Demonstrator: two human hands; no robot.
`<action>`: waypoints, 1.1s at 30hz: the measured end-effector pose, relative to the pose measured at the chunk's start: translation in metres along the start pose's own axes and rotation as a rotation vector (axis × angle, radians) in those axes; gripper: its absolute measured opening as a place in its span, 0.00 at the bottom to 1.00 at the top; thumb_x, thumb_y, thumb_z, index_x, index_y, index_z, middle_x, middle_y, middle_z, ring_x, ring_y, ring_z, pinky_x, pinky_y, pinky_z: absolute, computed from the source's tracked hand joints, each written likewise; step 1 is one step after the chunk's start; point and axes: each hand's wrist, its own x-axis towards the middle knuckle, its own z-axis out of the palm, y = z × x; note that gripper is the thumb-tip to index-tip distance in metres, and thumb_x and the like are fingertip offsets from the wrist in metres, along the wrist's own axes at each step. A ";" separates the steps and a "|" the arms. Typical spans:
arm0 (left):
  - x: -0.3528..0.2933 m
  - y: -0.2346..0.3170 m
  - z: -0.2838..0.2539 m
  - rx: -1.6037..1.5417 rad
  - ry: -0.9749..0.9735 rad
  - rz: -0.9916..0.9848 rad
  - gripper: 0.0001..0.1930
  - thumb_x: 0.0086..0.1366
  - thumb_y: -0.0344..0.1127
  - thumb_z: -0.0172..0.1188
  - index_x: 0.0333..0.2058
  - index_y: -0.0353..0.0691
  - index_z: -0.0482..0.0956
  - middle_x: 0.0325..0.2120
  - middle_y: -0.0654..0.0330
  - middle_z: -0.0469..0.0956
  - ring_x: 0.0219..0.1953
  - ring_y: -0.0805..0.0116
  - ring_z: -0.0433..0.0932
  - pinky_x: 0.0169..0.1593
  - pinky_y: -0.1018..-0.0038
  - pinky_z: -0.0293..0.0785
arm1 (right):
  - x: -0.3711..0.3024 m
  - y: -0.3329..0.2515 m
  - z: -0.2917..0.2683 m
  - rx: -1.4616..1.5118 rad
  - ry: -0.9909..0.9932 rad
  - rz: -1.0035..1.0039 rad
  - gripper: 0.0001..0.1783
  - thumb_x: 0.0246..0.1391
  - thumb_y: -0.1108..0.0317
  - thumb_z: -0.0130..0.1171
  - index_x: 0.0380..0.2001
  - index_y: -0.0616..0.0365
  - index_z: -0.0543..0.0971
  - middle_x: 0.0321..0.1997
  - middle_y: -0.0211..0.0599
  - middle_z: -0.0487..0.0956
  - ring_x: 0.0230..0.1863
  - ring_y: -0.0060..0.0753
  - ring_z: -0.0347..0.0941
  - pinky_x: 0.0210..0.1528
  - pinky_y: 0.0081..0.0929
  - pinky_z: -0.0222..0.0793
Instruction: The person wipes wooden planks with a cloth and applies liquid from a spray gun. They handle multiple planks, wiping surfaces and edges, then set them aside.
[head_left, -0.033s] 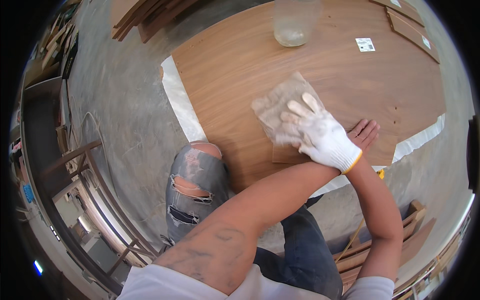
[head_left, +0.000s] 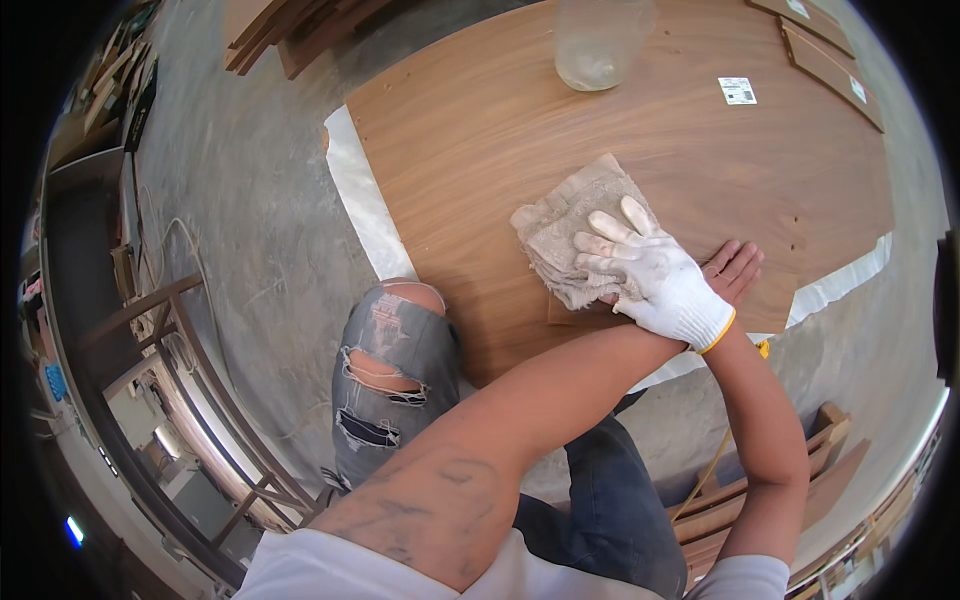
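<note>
My right hand (head_left: 650,262), in a white knit glove with a yellow cuff edge, lies flat with fingers spread on a folded grey-beige cloth (head_left: 570,225). The cloth is pressed against a large brown wood panel (head_left: 460,150). My left forearm crosses beneath the gloved wrist. Bare and open, my left hand (head_left: 735,268) rests on the panel just right of the glove, with its fingers extended and its back partly hidden. A smaller flat wood piece (head_left: 570,313) shows in part below the cloth.
A cloudy clear container (head_left: 592,55) stands on the panel's far side, left of a white label (head_left: 737,91). Narrow boards (head_left: 830,75) lie at the far right. White sheeting (head_left: 362,190) sticks out under the panel. Stacked boards (head_left: 290,35) lie far left; a metal frame (head_left: 225,420) stands left.
The gloved hand and the cloth have shifted slightly toward me and to the right across the panel. My left hand stays in place.
</note>
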 end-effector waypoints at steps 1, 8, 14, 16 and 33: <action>0.001 0.002 -0.002 -0.032 0.012 -0.004 0.35 0.71 0.46 0.46 0.72 0.33 0.62 0.76 0.47 0.57 0.79 0.46 0.51 0.80 0.47 0.46 | 0.005 -0.002 -0.004 -0.021 -0.020 0.076 0.33 0.50 0.61 0.70 0.61 0.51 0.78 0.70 0.38 0.70 0.74 0.61 0.56 0.75 0.47 0.61; 0.007 -0.005 -0.018 -0.063 -0.006 0.108 0.34 0.72 0.47 0.45 0.71 0.33 0.64 0.75 0.46 0.59 0.78 0.46 0.53 0.80 0.46 0.44 | 0.042 0.019 -0.006 -0.180 0.109 0.321 0.35 0.51 0.61 0.70 0.64 0.52 0.75 0.70 0.38 0.70 0.74 0.61 0.56 0.75 0.47 0.61; 0.005 0.004 -0.006 -0.137 0.072 0.001 0.29 0.71 0.39 0.48 0.68 0.34 0.69 0.73 0.47 0.62 0.77 0.47 0.57 0.79 0.48 0.49 | 0.006 -0.014 -0.017 -0.035 -0.024 0.185 0.35 0.51 0.61 0.70 0.64 0.48 0.76 0.73 0.33 0.69 0.74 0.61 0.57 0.76 0.47 0.60; 0.007 0.005 -0.004 -0.141 0.059 0.017 0.30 0.72 0.41 0.48 0.69 0.34 0.69 0.74 0.47 0.62 0.77 0.47 0.56 0.79 0.48 0.49 | 0.010 -0.007 -0.011 -0.050 -0.060 0.300 0.33 0.52 0.60 0.70 0.64 0.47 0.77 0.74 0.28 0.68 0.75 0.58 0.57 0.77 0.46 0.58; 0.005 -0.006 -0.007 -0.155 0.114 0.044 0.33 0.70 0.45 0.49 0.68 0.32 0.67 0.73 0.46 0.63 0.75 0.46 0.60 0.78 0.47 0.53 | 0.007 0.004 -0.009 -0.245 0.050 0.202 0.32 0.50 0.61 0.70 0.61 0.48 0.80 0.72 0.36 0.71 0.77 0.52 0.58 0.80 0.50 0.52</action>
